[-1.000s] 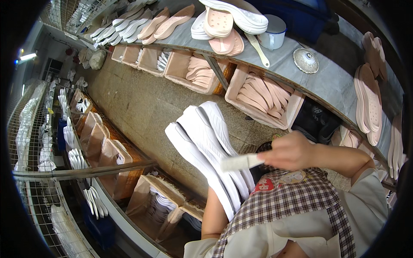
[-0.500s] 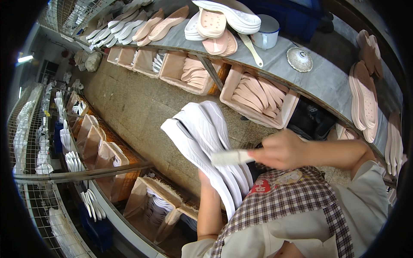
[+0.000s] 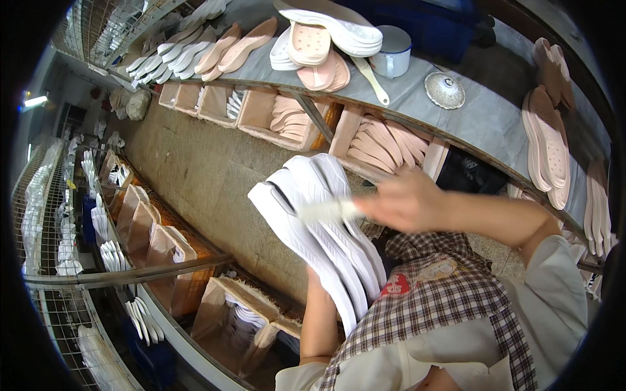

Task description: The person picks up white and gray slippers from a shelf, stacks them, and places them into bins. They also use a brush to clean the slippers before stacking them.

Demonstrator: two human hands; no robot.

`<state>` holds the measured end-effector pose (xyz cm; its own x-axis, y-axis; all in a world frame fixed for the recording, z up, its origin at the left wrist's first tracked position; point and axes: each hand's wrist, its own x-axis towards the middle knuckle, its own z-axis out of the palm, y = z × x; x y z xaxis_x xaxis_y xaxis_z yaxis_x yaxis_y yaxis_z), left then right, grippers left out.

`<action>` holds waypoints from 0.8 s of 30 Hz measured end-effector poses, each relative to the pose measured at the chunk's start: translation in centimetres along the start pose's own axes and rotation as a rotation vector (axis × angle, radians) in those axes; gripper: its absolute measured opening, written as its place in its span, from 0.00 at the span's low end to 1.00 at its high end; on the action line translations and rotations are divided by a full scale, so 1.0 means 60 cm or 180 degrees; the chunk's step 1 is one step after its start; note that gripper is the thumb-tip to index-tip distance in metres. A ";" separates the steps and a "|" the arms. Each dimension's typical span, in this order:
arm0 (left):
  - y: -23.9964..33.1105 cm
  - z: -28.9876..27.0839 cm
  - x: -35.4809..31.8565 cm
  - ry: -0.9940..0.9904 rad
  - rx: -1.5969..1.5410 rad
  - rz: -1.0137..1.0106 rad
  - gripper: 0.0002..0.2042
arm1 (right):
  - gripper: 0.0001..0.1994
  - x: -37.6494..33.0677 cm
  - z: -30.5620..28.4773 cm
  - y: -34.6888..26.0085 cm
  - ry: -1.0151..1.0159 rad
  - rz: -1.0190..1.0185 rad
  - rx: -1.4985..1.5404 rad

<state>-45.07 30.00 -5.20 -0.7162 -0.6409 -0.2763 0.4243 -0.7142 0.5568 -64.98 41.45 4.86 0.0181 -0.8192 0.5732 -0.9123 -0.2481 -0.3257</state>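
Several white shoe soles (image 3: 306, 215) are fanned out in a stack in front of my body, held up on my left forearm (image 3: 317, 319). My left hand itself is hidden behind them; the soles rest steadily there. My right hand (image 3: 404, 201) is closed around the handle of a pale flat brush (image 3: 326, 212), blurred by motion. The brush's bristle end lies across the upper part of the soles, over their side walls. Whether it touches them, I cannot tell.
A grey bench (image 3: 417, 104) at the back carries white and pink soles (image 3: 310, 44), an enamel mug (image 3: 393, 55), another brush (image 3: 372, 81) and a lid (image 3: 445, 90). Lined baskets of soles (image 3: 280, 124) stand beneath. On the left are more baskets (image 3: 228, 313) and wire racks (image 3: 55, 313).
My right hand and the brush have moved up and left, toward the soles' upper ends. The stack has tilted slightly and dark gaps between the soles show more. The view has shifted a little.
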 end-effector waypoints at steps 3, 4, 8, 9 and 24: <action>0.002 0.010 0.000 -0.0001 -0.0019 0.0012 0.24 | 0.10 0.043 0.004 0.099 -0.0202 0.2616 0.1231; 0.004 0.013 -0.005 0.0005 -0.0017 0.0039 0.24 | 0.09 0.036 0.021 0.110 0.0433 0.2010 0.0815; 0.009 0.018 -0.044 0.0105 -0.0125 0.0067 0.25 | 0.11 -0.054 0.017 0.085 0.0529 0.1166 0.0770; 0.009 0.022 -0.050 0.0089 -0.0124 0.0015 0.25 | 0.11 -0.067 0.012 0.061 0.0497 0.1093 0.0950; 0.015 0.069 -0.024 -0.1255 -0.0799 -0.0365 0.25 | 0.10 -0.091 0.010 -0.043 0.0154 0.0209 0.1260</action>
<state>-45.93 31.43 -1.07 -0.9012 -0.4330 0.0202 0.4161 -0.8511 0.3202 -62.48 46.26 2.09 -0.0629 -0.8171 0.5731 -0.6827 -0.3837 -0.6219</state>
